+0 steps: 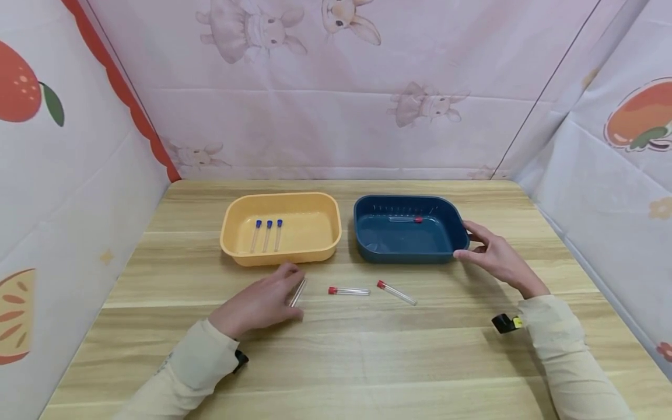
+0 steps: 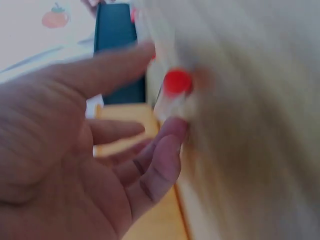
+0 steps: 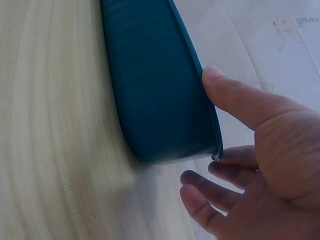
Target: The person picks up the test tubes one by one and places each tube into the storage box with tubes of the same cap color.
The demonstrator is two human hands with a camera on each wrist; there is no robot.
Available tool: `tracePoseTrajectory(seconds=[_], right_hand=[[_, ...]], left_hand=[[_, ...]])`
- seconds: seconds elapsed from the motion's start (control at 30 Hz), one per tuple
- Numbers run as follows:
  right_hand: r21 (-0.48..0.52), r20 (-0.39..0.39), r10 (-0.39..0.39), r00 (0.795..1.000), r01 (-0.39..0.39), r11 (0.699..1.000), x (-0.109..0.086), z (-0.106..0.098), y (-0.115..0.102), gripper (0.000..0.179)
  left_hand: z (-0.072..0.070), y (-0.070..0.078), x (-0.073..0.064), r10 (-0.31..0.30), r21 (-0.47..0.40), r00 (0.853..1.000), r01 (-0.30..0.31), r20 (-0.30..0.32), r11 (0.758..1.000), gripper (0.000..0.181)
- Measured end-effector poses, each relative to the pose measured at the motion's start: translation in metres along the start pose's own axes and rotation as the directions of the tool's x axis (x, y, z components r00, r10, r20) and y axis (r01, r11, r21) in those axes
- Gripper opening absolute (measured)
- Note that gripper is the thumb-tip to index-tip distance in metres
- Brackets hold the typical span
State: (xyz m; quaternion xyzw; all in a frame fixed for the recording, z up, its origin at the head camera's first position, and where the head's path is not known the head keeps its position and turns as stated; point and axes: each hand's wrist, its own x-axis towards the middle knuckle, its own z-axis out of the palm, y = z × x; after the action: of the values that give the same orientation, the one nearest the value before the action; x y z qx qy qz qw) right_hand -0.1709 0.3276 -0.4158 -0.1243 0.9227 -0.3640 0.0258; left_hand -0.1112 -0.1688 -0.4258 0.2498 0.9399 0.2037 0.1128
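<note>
My left hand (image 1: pixel 265 298) reaches over a clear test tube (image 1: pixel 297 293) on the table. Its thumb and fingers stand apart on either side; in the left wrist view the tube's red cap (image 2: pixel 177 81) shows just past the fingertips. My right hand (image 1: pixel 496 256) holds the right end of a dark blue plastic basin (image 1: pixel 409 258), thumb at the rim and fingers round the corner in the right wrist view. One red-capped tube (image 1: pixel 405 220) lies inside that basin. Two more red-capped tubes, a level one (image 1: pixel 350 291) and a slanted one (image 1: pixel 397 293), lie in front.
A yellow basin (image 1: pixel 286 256) stands left of the blue one, with three blue-capped tubes (image 1: pixel 266 236) side by side in it. Printed cloth walls (image 1: pixel 336 134) enclose the wooden table (image 1: pixel 378 361) at the back and sides.
</note>
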Motion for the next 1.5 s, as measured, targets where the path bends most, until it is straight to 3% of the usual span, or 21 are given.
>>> tracePoseTrajectory(seconds=[0.13,0.33,0.57,0.77,1.17,1.5], right_hand=[[-0.012,0.001,0.008,1.0,-0.008,1.0,0.0,-0.001,-0.001,0.082],[-0.008,0.005,0.009,1.0,-0.009,1.0,-0.001,-0.001,-0.003,0.082],[0.008,-0.001,-0.008,1.0,0.008,1.0,-0.001,-0.001,-0.005,0.08],[-0.002,0.005,0.004,1.0,-0.004,1.0,-0.002,-0.001,-0.005,0.082],[-0.013,0.01,0.004,1.0,-0.004,1.0,-0.003,-0.001,-0.003,0.082],[-0.001,0.01,0.009,1.0,-0.009,1.0,-0.002,-0.001,0.0,0.083]], left_hand=[[-0.01,-0.008,-0.002,0.025,-0.019,0.997,-0.024,0.072,1.0,0.088],[-0.019,-0.016,-0.002,0.078,-0.04,0.985,-0.073,0.151,0.997,0.092],[-0.021,-0.02,0.003,0.075,-0.054,0.973,-0.064,0.22,0.996,0.097],[-0.02,-0.019,0.006,0.061,-0.04,0.971,-0.053,0.233,0.998,0.1],[-0.013,-0.017,0.008,0.074,-0.001,0.977,-0.076,0.201,0.997,0.096],[-0.019,-0.016,0.012,0.054,-0.011,0.966,-0.053,0.254,0.999,0.099]])
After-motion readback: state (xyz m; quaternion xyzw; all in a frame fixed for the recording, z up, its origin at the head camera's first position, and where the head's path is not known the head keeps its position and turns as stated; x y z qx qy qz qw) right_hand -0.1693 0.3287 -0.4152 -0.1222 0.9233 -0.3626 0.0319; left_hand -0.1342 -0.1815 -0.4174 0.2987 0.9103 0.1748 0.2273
